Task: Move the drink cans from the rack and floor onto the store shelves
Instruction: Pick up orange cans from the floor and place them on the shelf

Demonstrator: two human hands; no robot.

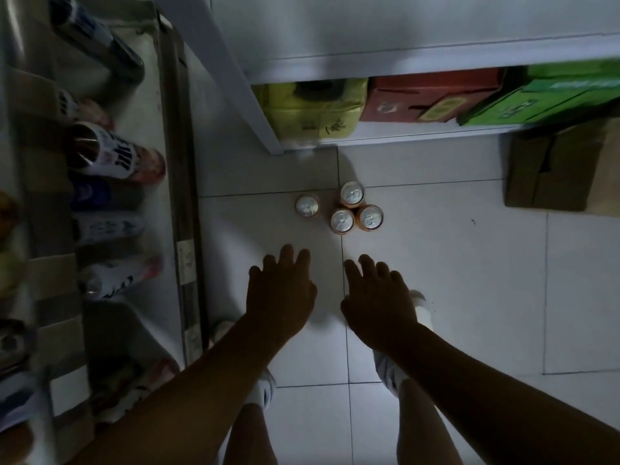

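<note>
A pale tiled floor fills most of the view, seen from straight above. Along the top stands a white shelf unit. Packed under its lowest board are a yellow-green pack, a red carton and a green carton. A brown cardboard box sits on the floor at the right, just in front of that unit. Down the left edge runs a second set of store shelves, where a row of printed cans is blurred and their labels cannot be read. Both bare forearms reach in from the bottom of the frame, above white shoes. The left hand and the right hand are held palm down with fingers spread and loose, gripping nothing. A clear gap of floor shows between them. Four orange drink cans with silver tops stand upright on the floor, beyond the fingertips and touching neither hand. The lone can stands just ahead of the left hand's fingers, a little apart from the others. The cluster of three cans stands packed close together, ahead of the gap between the hands and of the right hand's fingers. Its farthest can is nearest the white shelf unit.
</note>
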